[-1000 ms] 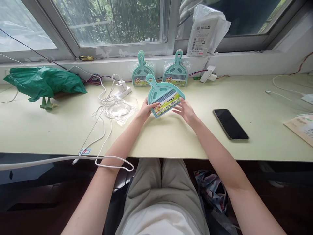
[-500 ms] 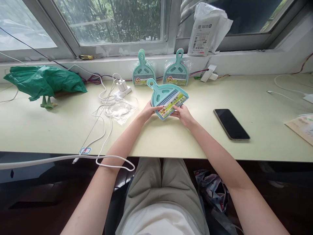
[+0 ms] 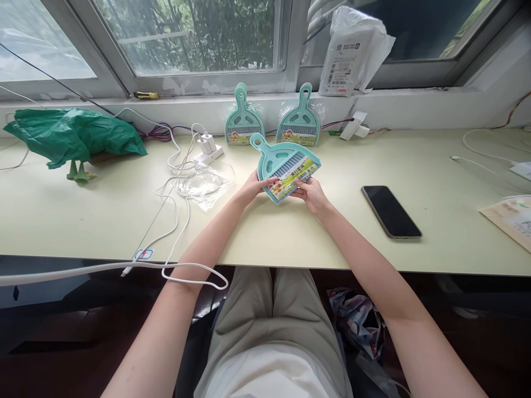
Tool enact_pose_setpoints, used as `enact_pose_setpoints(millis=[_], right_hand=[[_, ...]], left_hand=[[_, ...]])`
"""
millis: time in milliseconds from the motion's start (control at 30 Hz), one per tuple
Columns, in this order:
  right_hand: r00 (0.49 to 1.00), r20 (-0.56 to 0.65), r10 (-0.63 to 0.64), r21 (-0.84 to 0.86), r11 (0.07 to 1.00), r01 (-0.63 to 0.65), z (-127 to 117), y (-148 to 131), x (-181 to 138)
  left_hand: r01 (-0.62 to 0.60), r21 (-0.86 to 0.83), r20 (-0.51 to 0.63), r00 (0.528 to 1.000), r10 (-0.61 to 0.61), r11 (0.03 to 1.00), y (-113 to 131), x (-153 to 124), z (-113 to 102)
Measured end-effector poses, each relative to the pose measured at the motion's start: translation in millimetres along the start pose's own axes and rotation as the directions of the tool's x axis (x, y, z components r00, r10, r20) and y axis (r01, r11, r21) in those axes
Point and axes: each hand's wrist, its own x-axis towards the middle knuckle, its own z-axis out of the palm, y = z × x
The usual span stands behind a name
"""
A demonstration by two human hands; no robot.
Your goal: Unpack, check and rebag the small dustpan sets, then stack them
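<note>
Both hands grip a mint-green dustpan and brush set, tilted with its looped handle towards the upper left. My left hand is closed on its left edge, thumb lying over the printed label. On the lower right side, my right hand pinches the set with the thumb on the label and fingers behind. Grey bristles show above the label. Behind it, two more stacks of similar sets lean against the wall below the window: the left stack and the right stack, with clear wrap around them.
A black phone lies right of my arms. White cables, a power strip with charger and a clear plastic bag are to the left. A green plastic bag sits far left. A wrapped package stands on the sill.
Almost nothing differs. The dustpan and brush set stays in both hands, its label turned very slightly, and the camera view has shifted a little.
</note>
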Motion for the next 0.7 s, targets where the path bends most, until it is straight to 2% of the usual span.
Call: enact_pose_setpoints(millis=[100,167,233,300,333,400,467,533,600,667,700], right_hand=[[1.0,-0.02,0.001,0.014,1.0,0.0,-1,-5,-1],[0.999,-0.034,-0.003,0.019,1.0,0.004,-2,-7,-2],[0.999,-0.05,-0.011,0.029,1.0,0.013,-3,-8,-2],[0.998,-0.064,-0.02,0.04,0.999,0.023,-4,-8,-1],[0.997,-0.069,-0.023,0.044,0.999,0.026,-5,-7,-1],[0.997,-0.074,-0.024,0.044,0.999,0.027,-5,-6,0],[0.997,-0.076,-0.021,0.041,0.999,0.024,-6,-6,0],[0.997,-0.081,-0.019,0.043,0.999,0.023,-5,-6,0],[0.996,-0.086,-0.021,0.053,0.998,0.026,-5,-6,0],[0.995,-0.096,-0.026,0.065,0.997,0.032,-6,-6,0],[0.994,-0.103,-0.027,0.072,0.997,0.035,-7,-7,1]], left_hand=[[0.026,0.145,-0.044,0.999,-0.019,0.989,6,1,-3],[-0.01,0.368,-0.176,0.981,0.081,0.93,12,0,-6],[0.005,0.652,-0.315,0.912,0.264,0.758,17,-2,-12],[0.155,0.843,-0.391,0.834,0.39,0.515,20,-5,-19],[0.251,0.879,-0.42,0.81,0.409,0.406,20,-6,-23],[0.409,0.874,-0.483,0.797,0.362,0.263,18,-7,-31],[0.465,0.861,-0.506,0.826,0.249,0.208,13,-7,-37],[0.384,0.906,-0.41,0.9,0.147,0.18,7,-6,-38],[0.159,0.977,-0.174,0.979,0.102,0.144,1,-6,-32],[-0.094,0.988,0.084,0.993,0.085,0.119,-5,-5,-22],[-0.167,0.977,0.157,0.984,0.082,0.134,-7,-5,-16]])
